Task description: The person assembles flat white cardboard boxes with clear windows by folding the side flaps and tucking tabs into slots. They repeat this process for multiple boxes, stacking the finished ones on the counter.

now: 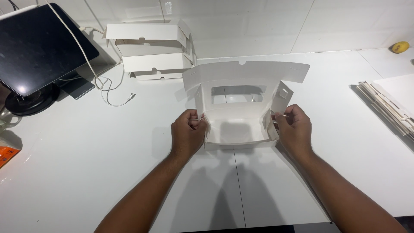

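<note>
At the middle of the white table (86, 172), you hold a white cardboard box (239, 125) between your two hands, its lid standing open toward the back wall and showing a rectangular window cut-out (238, 94). Your left hand (186, 134) is closed on the box's left side wall, fingers curled over the edge and pinching the flap there; your right hand (294, 128) is closed the same way on the right side wall, thumb and fingers pressing a flap against the panel. The box sits flat on the table directly between your grips, its front wall facing you and its open tray empty. Behind it to the left, against the wall, stand stacked white boxes (151, 49) of the same kind, already formed, their lids tilted open. To the far left a dark tablet screen (39, 47) leans on a round black stand, with a white cable (105, 84) trailing from it across the tabletop. At the left edge an orange packet (6, 155) shows only in part. On the right, a pile of flat white box blanks (386, 105) lies well apart from your hands, and a small yellow round object (400, 47) rests near the far right corner.
</note>
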